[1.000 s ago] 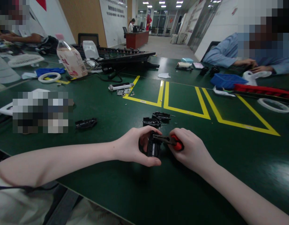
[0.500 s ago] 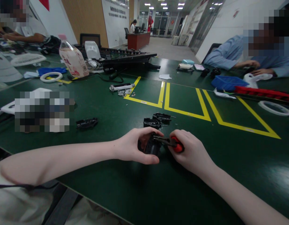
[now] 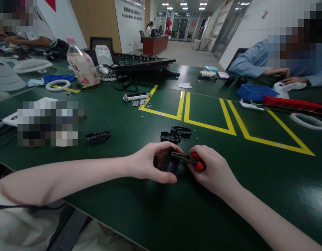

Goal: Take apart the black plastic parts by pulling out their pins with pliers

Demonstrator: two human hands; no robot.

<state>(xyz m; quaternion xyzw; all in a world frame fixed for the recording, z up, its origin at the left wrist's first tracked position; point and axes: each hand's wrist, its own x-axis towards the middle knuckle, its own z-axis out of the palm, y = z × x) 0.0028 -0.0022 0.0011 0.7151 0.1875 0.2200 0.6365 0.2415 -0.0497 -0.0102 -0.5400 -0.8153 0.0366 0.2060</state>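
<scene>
My left hand (image 3: 150, 162) is wrapped round a black plastic part (image 3: 171, 165), thumb below and fingers above it. In my right hand (image 3: 209, 164) are pliers (image 3: 198, 162) with red handles, closed in the fist. The dark jaws reach left to the upper edge of the black part; whether they grip a piece of it I cannot tell. Just beyond my hands lie a black plastic shell (image 3: 169, 136) and a second black shell (image 3: 181, 130) with thin metal pins beside them. Another black piece (image 3: 97, 137) rests to the left of these.
Small metal parts (image 3: 139, 102) lie by a white-and-black device (image 3: 136, 96) near yellow tape. Farther back stand a pink-capped bottle (image 3: 84, 66) and a dark panel (image 3: 145, 66). On the right are a blue tray (image 3: 254, 93), a red strip (image 3: 293, 104) and a person in blue sleeves (image 3: 254, 59).
The black part has turned slightly in my left hand. The pliers and both hands stay in nearly the same place, and the whole view has shifted a little.
</scene>
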